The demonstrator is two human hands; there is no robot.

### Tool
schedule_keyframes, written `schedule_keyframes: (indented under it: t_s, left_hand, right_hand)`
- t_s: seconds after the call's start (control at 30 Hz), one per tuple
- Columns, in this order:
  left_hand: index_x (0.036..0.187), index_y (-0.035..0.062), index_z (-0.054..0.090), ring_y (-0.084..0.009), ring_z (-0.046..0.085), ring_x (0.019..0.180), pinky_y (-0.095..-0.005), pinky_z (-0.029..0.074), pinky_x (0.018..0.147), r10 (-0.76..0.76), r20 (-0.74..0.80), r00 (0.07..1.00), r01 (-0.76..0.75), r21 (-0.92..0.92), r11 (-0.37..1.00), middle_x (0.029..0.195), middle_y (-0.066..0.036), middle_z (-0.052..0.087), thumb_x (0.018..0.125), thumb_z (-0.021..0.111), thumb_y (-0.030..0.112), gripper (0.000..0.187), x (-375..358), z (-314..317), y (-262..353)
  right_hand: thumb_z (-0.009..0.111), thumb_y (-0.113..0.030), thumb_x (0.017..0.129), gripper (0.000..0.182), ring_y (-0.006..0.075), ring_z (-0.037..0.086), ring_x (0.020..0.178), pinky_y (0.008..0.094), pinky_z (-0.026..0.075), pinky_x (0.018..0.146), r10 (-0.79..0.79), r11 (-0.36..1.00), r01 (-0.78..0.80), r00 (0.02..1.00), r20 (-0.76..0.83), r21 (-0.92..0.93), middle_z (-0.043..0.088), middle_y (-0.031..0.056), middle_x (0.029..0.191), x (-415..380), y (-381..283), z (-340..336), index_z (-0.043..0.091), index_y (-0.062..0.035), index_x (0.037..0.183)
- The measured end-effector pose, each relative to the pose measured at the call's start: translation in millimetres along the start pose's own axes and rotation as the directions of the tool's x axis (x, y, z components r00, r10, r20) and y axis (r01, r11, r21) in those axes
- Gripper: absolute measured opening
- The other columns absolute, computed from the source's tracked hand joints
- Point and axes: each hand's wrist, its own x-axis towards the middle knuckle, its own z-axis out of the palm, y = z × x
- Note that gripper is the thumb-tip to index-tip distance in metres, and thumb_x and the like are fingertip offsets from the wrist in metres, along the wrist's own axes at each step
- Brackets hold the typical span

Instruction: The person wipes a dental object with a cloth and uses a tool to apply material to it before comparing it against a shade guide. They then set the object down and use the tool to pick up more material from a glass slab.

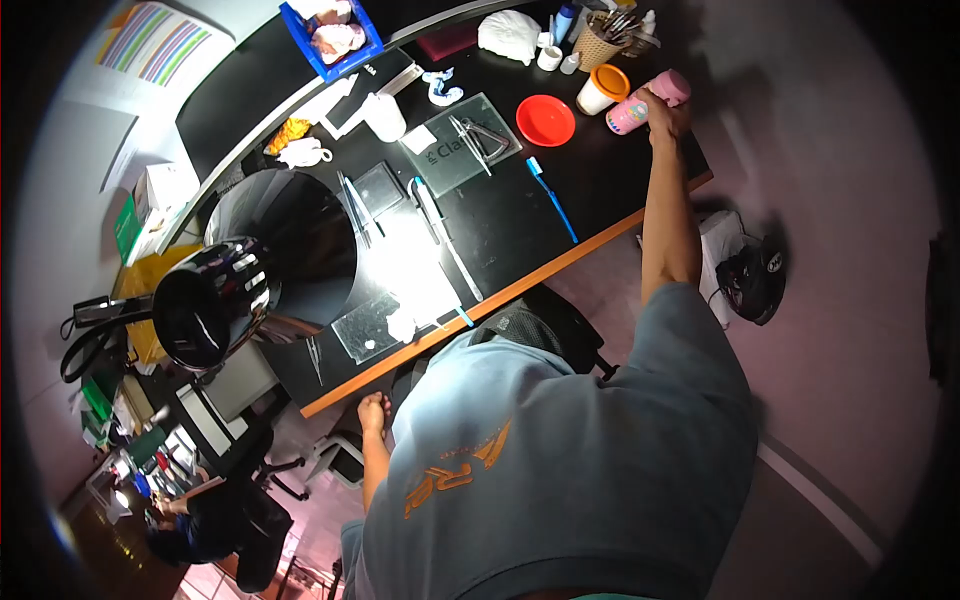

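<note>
Out at the table's far right corner, my right hand (pixel 664 116) is wrapped round a pink bottle (pixel 628 117) with a pink cap, which leans over to the right in this view. Close beside the bottle stand a white tub with an orange lid (pixel 603 88) and a red bowl (pixel 546 121). My left hand (pixel 374 412) hangs below the table's front edge, its fingers curled in with nothing showing in them. Between the two hands, a blue toothbrush (pixel 552 200) and a long slim tool (pixel 447 238) lie on the black tabletop.
A black lamp (pixel 285 250) hangs over the table's left side. Glass plates (pixel 462 150) and tweezers lie under its light. Along the back are a blue tray (pixel 330 40) with dental models and a woven brush holder (pixel 598 42). Another person (pixel 215 525) sits at lower left.
</note>
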Motion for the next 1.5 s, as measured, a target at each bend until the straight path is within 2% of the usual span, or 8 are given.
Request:
schedule_keyframes:
  t_s: [0.23,0.57,0.73,0.93,1.13,1.27,1.37,1.5]
  left_hand:
    - [0.110,0.0064,0.072,-0.0101,0.067,0.074,-0.0265,0.051,0.062,-0.018,0.017,1.000,0.020,-0.121,0.992,0.092,-0.002,0.073,0.103,0.065,0.018,0.016,-3,19,-8]
    - [0.106,0.0047,0.076,-0.0092,0.062,0.066,-0.0258,0.049,0.055,-0.067,-0.027,0.997,0.064,-0.104,0.992,0.082,-0.002,0.071,0.099,0.063,0.014,0.017,2,24,-67]
    - [0.103,0.0038,0.076,-0.0090,0.061,0.065,-0.0265,0.048,0.055,-0.081,-0.018,0.997,0.078,-0.111,0.991,0.081,-0.002,0.071,0.097,0.067,0.017,0.017,15,35,-70]
    - [0.109,0.0042,0.080,-0.0263,0.074,0.097,-0.0379,0.056,0.090,0.040,-0.006,0.999,-0.040,0.079,0.996,0.104,-0.011,0.079,0.091,0.070,0.023,0.027,65,62,-97]
    - [0.104,0.0081,0.082,-0.0371,0.071,0.116,-0.0449,0.055,0.103,0.208,0.116,0.971,-0.226,0.186,0.956,0.116,-0.022,0.075,0.085,0.071,0.026,0.028,57,109,-108]
    - [0.131,0.0039,0.067,-0.0386,0.067,0.122,-0.0443,0.053,0.106,0.126,0.206,0.970,-0.159,0.154,0.975,0.127,-0.023,0.072,0.090,0.071,0.027,0.048,53,159,-155]
    - [0.161,0.0066,0.031,-0.0464,0.042,0.146,-0.0462,0.042,0.119,-0.080,0.266,0.961,0.007,0.265,0.964,0.157,-0.031,0.038,0.082,0.075,0.029,0.093,63,193,-175]
    - [0.166,0.0088,0.022,-0.0376,0.025,0.157,-0.0444,0.033,0.125,-0.206,0.271,0.940,0.058,0.471,0.880,0.169,-0.026,0.020,0.076,0.085,0.047,0.116,89,207,-152]
  right_hand:
    - [0.094,-0.004,0.062,0.036,0.0192,0.073,0.080,0.0403,0.061,0.079,-0.040,0.998,0.042,0.998,0.046,-0.041,0.076,0.0053,0.093,3,2,6,0.073,-0.0076,0.091]
    - [0.098,-0.007,0.066,0.064,0.0232,0.070,0.102,0.0422,0.058,0.095,-0.105,0.991,0.098,0.992,0.074,0.086,0.071,0.0100,0.117,6,28,9,0.064,-0.0038,0.121]
    - [0.091,-0.013,0.075,0.068,0.0272,0.064,0.111,0.0436,0.055,0.098,-0.011,0.960,-0.096,0.925,-0.379,-0.263,0.063,0.0149,0.121,-81,3,9,0.054,0.0005,0.129]
    - [0.077,-0.001,0.079,0.022,0.0205,0.063,0.079,0.0353,0.053,0.079,-0.262,0.922,0.270,0.963,0.068,-0.276,0.065,0.0064,0.087,-240,31,20,0.063,-0.0027,0.096]
    - [0.073,-0.004,0.088,0.007,0.0096,0.056,0.069,0.0271,0.048,0.068,-0.206,0.822,0.475,0.762,0.614,-0.313,0.062,-0.0008,0.076,-345,55,23,0.066,-0.0060,0.089]
    - [0.069,-0.011,0.091,0.011,0.0285,0.058,0.077,0.0408,0.049,0.075,-0.473,0.563,0.748,0.640,0.606,-0.351,0.060,0.0119,0.083,-369,69,20,0.062,-0.0032,0.090]
    - [0.065,-0.013,0.094,0.019,0.0280,0.052,0.076,0.0425,0.044,0.073,-0.422,0.499,0.746,0.654,0.628,-0.441,0.055,0.0121,0.082,-367,70,21,0.053,-0.0017,0.083]
    - [0.064,-0.012,0.094,0.022,0.0272,0.050,0.075,0.0415,0.043,0.073,-0.389,0.487,0.741,0.658,0.645,-0.462,0.051,0.0113,0.082,-369,62,20,0.050,0.0000,0.083]
